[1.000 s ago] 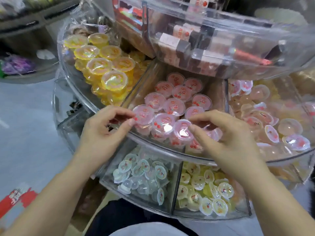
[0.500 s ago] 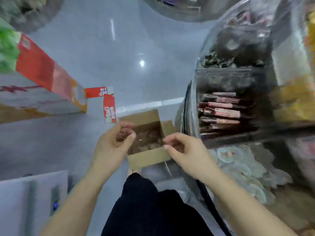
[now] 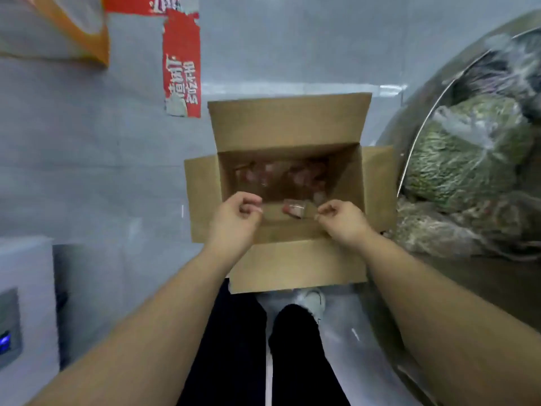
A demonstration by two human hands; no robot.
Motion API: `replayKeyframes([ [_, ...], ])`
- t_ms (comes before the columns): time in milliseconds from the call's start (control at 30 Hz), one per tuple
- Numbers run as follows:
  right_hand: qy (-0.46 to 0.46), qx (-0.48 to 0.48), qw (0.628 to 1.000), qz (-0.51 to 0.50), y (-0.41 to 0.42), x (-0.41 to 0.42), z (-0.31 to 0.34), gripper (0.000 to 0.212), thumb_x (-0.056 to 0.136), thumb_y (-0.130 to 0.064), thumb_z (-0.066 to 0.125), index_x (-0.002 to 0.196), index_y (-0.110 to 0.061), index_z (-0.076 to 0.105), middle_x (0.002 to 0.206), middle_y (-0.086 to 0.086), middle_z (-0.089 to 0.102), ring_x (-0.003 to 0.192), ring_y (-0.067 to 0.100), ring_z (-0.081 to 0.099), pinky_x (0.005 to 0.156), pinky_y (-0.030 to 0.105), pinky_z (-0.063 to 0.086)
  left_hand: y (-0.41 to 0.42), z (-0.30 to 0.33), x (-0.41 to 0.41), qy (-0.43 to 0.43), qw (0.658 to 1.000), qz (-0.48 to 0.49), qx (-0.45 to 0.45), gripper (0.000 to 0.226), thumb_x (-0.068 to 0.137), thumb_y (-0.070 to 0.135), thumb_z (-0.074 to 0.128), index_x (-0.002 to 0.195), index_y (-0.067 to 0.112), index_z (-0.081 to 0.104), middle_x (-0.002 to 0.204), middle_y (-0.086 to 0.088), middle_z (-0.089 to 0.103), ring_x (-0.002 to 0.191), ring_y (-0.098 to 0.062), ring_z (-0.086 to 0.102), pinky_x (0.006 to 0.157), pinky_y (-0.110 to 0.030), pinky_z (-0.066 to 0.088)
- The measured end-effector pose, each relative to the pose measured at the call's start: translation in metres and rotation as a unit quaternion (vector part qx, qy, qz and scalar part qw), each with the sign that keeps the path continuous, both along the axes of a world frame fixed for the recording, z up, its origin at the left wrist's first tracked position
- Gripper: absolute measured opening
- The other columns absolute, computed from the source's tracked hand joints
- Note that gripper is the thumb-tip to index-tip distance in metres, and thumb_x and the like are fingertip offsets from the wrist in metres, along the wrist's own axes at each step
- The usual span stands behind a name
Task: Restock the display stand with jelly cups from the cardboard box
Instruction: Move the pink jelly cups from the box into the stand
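An open cardboard box [image 3: 288,124] stands on the grey floor with its flaps spread. Pinkish jelly cups [image 3: 281,174] lie blurred at its bottom. One pink cup [image 3: 294,208] shows near the box's near wall, between my hands. My left hand [image 3: 237,218] and my right hand [image 3: 342,219] hover over the near edge of the box. The fingers of both curl against the thumbs, and I see nothing in either. The display stand [image 3: 415,118] curves along the right edge, its clear bin holding greenish packets [image 3: 468,153].
A torn red-and-white carton flap [image 3: 181,63] lies on the floor behind the box, next to an orange-and-white carton [image 3: 58,24] at the top left. A white device [image 3: 17,288] sits at the lower left. My black trouser legs [image 3: 234,347] and a white shoe [image 3: 311,300] are below the box.
My view swung from the stand's red jelly cup bin down to the box on the floor. Both hands left the bin and now hover over the box.
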State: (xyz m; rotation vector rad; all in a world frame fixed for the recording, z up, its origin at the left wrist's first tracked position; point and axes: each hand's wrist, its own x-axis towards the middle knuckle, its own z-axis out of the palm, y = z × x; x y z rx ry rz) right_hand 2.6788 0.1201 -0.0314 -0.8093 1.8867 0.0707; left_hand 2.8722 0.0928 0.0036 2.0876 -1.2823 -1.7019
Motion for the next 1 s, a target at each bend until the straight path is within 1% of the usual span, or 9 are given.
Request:
replayKeyframes([
  [100, 0.018, 0.011, 0.994, 0.104, -0.019, -0.005, -0.074, 0.033, 0.083, -0.033, 0.064, 0.111, -0.016, 0.063, 0.118, 0.008, 0.063, 0.108, 0.026, 0.057, 0.082, 0.024, 0.039, -0.008, -0.094, -0.015, -0.024, 0.996, -0.004, 0.086, 0.02, 0.088, 0.01, 0.059, 0.108, 0.014, 0.06, 0.091, -0.004, 0.064, 0.091, -0.019, 0.062, 0.083, -0.025, 0.05],
  [200, 0.016, 0.029, 0.973, 0.23, -0.027, 0.001, -0.131, 0.053, 0.085, -0.044, 0.061, 0.129, -0.017, 0.051, 0.129, 0.009, 0.055, 0.117, 0.028, 0.051, 0.09, 0.027, 0.04, -0.009, -0.164, -0.028, -0.151, 0.961, -0.199, 0.121, 0.038, 0.088, 0.011, 0.056, 0.125, 0.014, 0.052, 0.129, -0.012, 0.052, 0.121, -0.029, 0.049, 0.103, -0.035, 0.04],
  [367, 0.059, 0.113, 0.912, 0.389, -0.025, 0.018, -0.192, 0.06, 0.088, -0.034, 0.059, 0.136, -0.008, 0.035, 0.136, 0.015, 0.041, 0.123, 0.033, 0.046, 0.095, 0.032, 0.04, -0.005, -0.218, -0.032, -0.286, 0.829, -0.444, 0.181, 0.053, 0.089, 0.01, 0.049, 0.14, 0.008, 0.035, 0.142, -0.014, 0.034, 0.132, -0.032, 0.033, 0.104, -0.039, 0.034],
  [500, 0.054, 0.114, 0.912, 0.389, -0.028, 0.016, -0.196, 0.045, 0.094, -0.04, 0.047, 0.127, -0.009, 0.047, 0.131, 0.014, 0.051, 0.118, 0.031, 0.05, 0.086, 0.03, 0.04, -0.015, -0.23, -0.026, -0.348, 0.748, -0.552, 0.121, 0.043, 0.097, 0.016, 0.035, 0.14, 0.01, 0.035, 0.143, -0.012, 0.037, 0.131, -0.028, 0.035, 0.102, -0.035, 0.031],
  [567, 0.05, 0.113, 0.916, 0.381, -0.027, 0.013, -0.183, 0.044, 0.088, -0.039, 0.054, 0.121, -0.01, 0.053, 0.125, 0.012, 0.056, 0.113, 0.03, 0.054, 0.08, 0.027, 0.041, -0.017, -0.223, -0.025, -0.367, 0.721, -0.581, 0.091, 0.041, 0.098, 0.025, 0.038, 0.137, 0.011, 0.039, 0.14, -0.01, 0.042, 0.129, -0.026, 0.039, 0.103, -0.034, 0.027],
  [633, 0.032, 0.102, 0.936, 0.335, -0.024, 0.012, -0.161, 0.048, 0.081, -0.039, 0.062, 0.12, -0.011, 0.056, 0.12, 0.011, 0.059, 0.109, 0.028, 0.057, 0.075, 0.024, 0.04, -0.017, -0.206, -0.023, -0.343, 0.738, -0.574, 0.086, 0.042, 0.098, 0.028, 0.043, 0.134, 0.008, 0.04, 0.137, -0.013, 0.043, 0.126, -0.029, 0.042, 0.103, -0.033, 0.028],
  [733, -0.011, 0.039, 0.99, 0.133, -0.018, 0.013, -0.118, 0.053, 0.077, -0.035, 0.067, 0.123, -0.012, 0.053, 0.115, 0.011, 0.063, 0.104, 0.028, 0.06, 0.076, 0.026, 0.042, -0.022, -0.161, -0.019, -0.254, 0.829, -0.489, 0.094, 0.048, 0.095, 0.033, 0.051, 0.13, 0.001, 0.041, 0.132, -0.019, 0.04, 0.12, -0.036, 0.048, 0.098, -0.036, 0.038],
  [867, -0.019, -0.078, 0.978, -0.19, 0.002, 0.024, -0.025, 0.043, 0.076, -0.022, 0.068, 0.108, -0.016, 0.04, 0.095, 0.008, 0.06, 0.084, 0.026, 0.058, 0.077, 0.034, 0.045, -0.023, -0.061, -0.022, -0.079, 0.972, -0.182, 0.128, 0.034, 0.082, 0.024, 0.065, 0.11, 0.005, 0.058, 0.103, -0.013, 0.064, 0.089, -0.024, 0.061, 0.079, -0.031, 0.047],
  [1000, -0.031, -0.175, 0.939, -0.293, 0.024, 0.037, 0.128, 0.031, 0.075, -0.015, 0.068, 0.093, -0.024, 0.044, 0.078, -0.002, 0.054, 0.063, 0.006, 0.05, 0.063, 0.02, 0.041, -0.024, 0.088, -0.027, 0.119, 0.968, 0.091, 0.2, 0.017, 0.092, 0.021, 0.048, 0.097, 0.01, 0.059, 0.067, 0.0, 0.066, 0.068, -0.017, 0.063, 0.082, -0.036, 0.048],
])
